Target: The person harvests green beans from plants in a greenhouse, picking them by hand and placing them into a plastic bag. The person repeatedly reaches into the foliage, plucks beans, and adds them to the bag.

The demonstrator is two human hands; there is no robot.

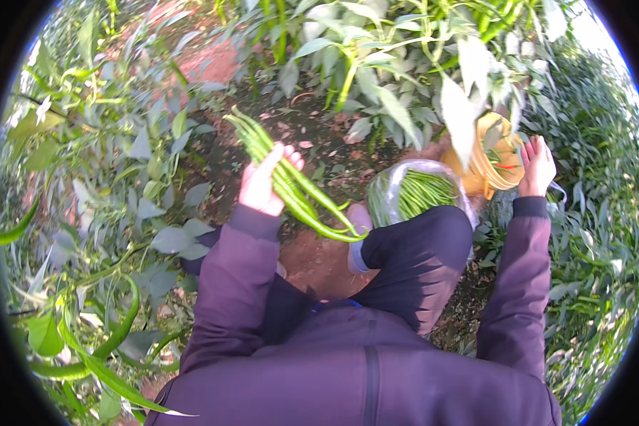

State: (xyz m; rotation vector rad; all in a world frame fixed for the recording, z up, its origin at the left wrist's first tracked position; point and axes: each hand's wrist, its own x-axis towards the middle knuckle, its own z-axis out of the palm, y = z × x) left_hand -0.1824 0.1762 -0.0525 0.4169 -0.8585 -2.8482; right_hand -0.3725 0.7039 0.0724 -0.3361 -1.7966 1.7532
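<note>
My left hand [266,183] is closed around a bunch of long green chili peppers [293,186]. Their stems point up and away to the left, and the curved tips hang over my shoe on the right. Off to the right, my right hand [537,166] is raised beside the rim of a yellow bucket [482,154], the thumb apart from the fingers and nothing visible in it. Inside the tilted bucket lie a red chili pepper [507,167] and some green matter. A clear plastic bag [386,194] full of green chili peppers [426,194] stands between the bucket and my knee.
Leafy pepper plants [383,69] crowd in ahead and on both sides, some leaves hanging in front of the bucket. More green peppers [120,330] hang close by my left elbow. Reddish soil [319,266] shows between my legs.
</note>
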